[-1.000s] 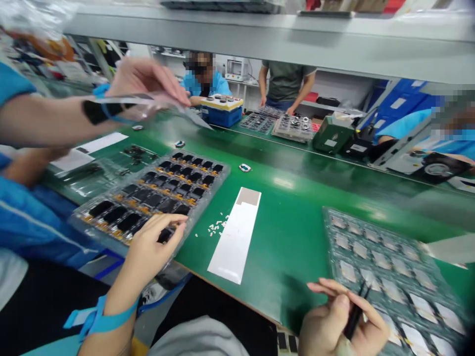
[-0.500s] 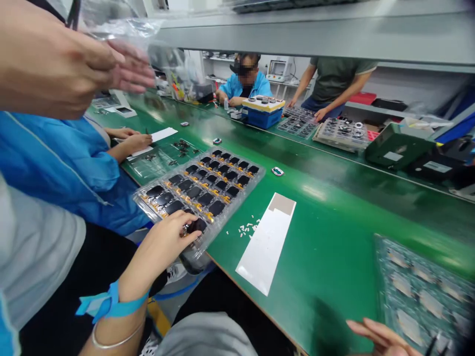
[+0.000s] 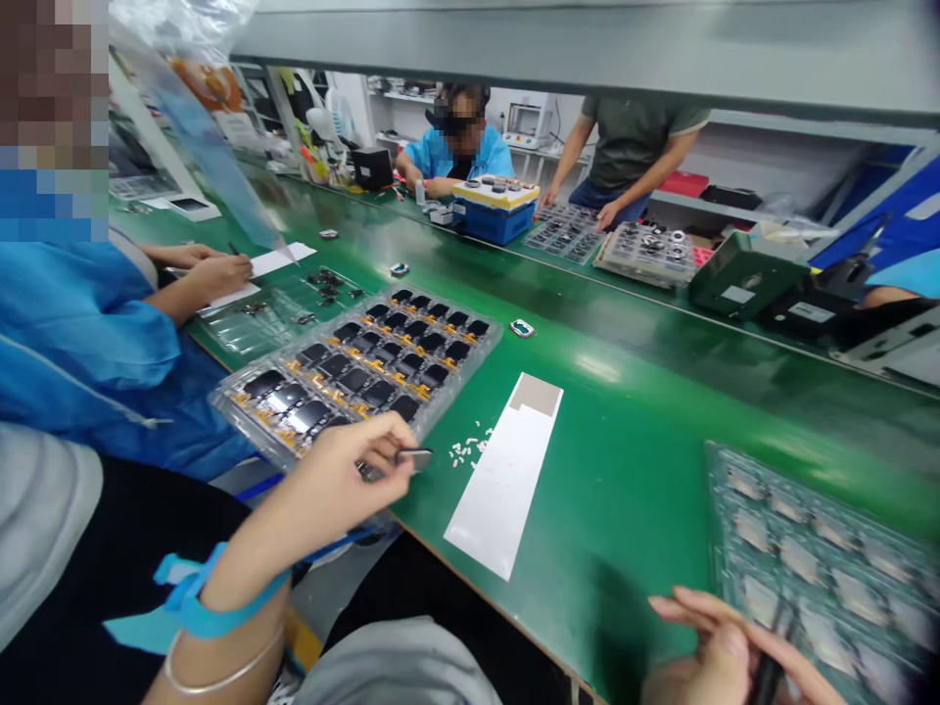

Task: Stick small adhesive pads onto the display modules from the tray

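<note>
Black-edged and thin, a small part (image 3: 415,456) is pinched in the left hand's (image 3: 345,480) fingertips below the frame's centre, at the near end of a clear tray (image 3: 456,382). At lower right, the right hand (image 3: 724,654) grips dark tweezers (image 3: 768,674) beside another tray (image 3: 720,548).

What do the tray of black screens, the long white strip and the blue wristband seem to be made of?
Tray: probably thin clear plastic, glossy; its see-through rim catches highlights.
Strip: paper or plastic film, smooth, lying flat; I cannot tell which.
Wristband: perhaps cloth or soft plastic, mostly matte; it bends into a loop and leaves a loose end.
</note>
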### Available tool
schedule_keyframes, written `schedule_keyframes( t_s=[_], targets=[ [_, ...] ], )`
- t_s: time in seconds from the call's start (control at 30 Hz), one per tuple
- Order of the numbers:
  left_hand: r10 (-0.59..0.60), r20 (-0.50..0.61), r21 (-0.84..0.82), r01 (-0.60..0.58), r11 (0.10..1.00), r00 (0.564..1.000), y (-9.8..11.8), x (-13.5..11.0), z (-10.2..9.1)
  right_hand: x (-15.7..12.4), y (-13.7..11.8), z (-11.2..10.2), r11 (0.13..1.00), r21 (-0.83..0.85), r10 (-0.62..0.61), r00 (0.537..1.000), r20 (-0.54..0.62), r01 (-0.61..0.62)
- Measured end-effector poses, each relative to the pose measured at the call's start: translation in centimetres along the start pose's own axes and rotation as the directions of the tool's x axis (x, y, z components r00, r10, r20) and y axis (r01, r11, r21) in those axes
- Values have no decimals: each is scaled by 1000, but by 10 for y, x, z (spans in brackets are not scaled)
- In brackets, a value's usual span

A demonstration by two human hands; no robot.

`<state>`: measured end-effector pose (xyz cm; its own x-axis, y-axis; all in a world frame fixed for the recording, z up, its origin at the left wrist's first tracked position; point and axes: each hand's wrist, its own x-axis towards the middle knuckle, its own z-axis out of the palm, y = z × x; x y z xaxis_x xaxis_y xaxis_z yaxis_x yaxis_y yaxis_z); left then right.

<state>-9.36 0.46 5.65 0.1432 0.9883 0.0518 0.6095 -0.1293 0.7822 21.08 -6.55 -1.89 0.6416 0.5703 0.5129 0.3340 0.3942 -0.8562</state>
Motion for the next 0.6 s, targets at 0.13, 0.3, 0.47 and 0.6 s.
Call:
schedule_keyframes(
  t_s=[0.13,0.3,0.47,0.6],
  targets=[
    [80,165,-388,-9,922,983,20,6,54,7,-12,23,999,-46,33,989,141,-27],
    [202,294,-584,8,812,934,23,22,99,0,-10,43,983,-157,-5,872,489,93],
    [224,435,-693,166,702,872,16,29,114,-5,-8,52,980,-177,6,880,475,88],
    [255,436,-654,108,749,863,17,30,116,-1,-13,57,972,-186,-29,860,510,142]
  ],
)
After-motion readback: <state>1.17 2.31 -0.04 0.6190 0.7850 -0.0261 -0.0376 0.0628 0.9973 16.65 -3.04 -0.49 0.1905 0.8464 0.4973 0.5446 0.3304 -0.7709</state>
